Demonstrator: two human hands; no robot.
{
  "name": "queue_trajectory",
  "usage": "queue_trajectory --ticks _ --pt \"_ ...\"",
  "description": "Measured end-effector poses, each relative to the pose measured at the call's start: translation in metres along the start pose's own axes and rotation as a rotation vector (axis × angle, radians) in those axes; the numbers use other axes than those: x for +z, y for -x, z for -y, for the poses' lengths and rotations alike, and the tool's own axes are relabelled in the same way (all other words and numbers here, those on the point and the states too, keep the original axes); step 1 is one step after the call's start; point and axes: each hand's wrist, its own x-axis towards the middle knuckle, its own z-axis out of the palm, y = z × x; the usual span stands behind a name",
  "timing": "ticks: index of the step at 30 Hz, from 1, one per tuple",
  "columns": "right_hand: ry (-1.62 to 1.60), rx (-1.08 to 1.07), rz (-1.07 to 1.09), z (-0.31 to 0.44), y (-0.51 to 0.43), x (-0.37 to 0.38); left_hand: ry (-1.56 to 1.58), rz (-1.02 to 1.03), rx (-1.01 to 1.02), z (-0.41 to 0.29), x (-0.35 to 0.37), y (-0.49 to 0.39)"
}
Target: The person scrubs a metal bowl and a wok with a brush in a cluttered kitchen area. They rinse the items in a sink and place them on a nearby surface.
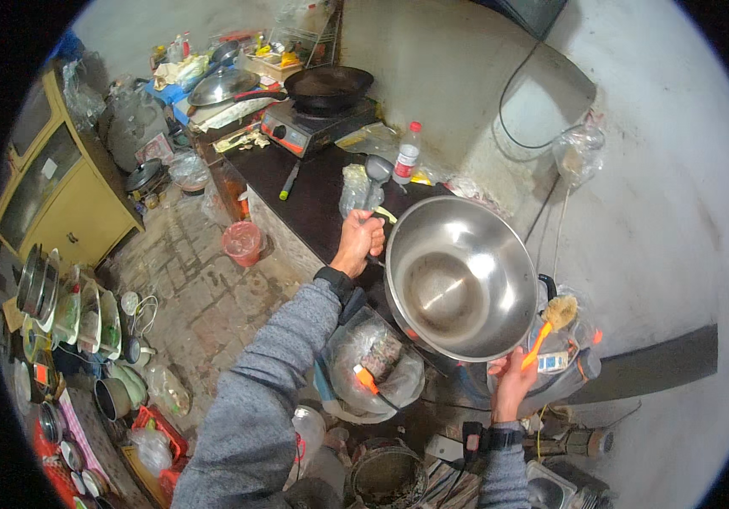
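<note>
My left hand (359, 240) is closed around the handle of a grey ladle (378, 169), whose head points up and away over the dark counter. Just right of that fist is a wide stainless steel pan (447, 286), tilted so its bare inside faces me. A black side handle (548, 286) shows on its right. With my right hand (515, 382) I grip the pan's lower right rim, along with an orange-handled scrub brush (543, 337), bristles up. Whether my left hand also touches the pan is hard to tell.
A black frying pan (328, 86) sits on an induction cooker (313, 127) on the counter (288, 210). Nearby are a red-capped bottle (407, 156) and a green-handled knife (289, 181). Below stand a plastic-lined bin (339, 410), a red bucket (243, 244) and a dish rack (87, 312).
</note>
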Motion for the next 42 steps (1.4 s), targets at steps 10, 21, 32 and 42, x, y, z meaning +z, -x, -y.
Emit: queue_trajectory --ticks 10,21,32,42 --pt "-0.019 0.098 0.015 -0.014 0.008 -0.009 -0.116 0.033 -0.122 -0.006 -0.021 -0.002" --pt "0.026 0.167 0.076 -0.042 0.136 -0.131 -0.336 -0.466 -0.449 0.089 -0.322 0.343" --pt "-0.060 0.347 0.098 -0.079 0.291 -0.265 -0.265 -1.252 -0.409 0.093 -0.475 0.889" --pt "0.031 0.428 0.222 -0.097 0.366 -0.276 -0.322 -1.388 -0.417 0.052 -0.381 0.940"
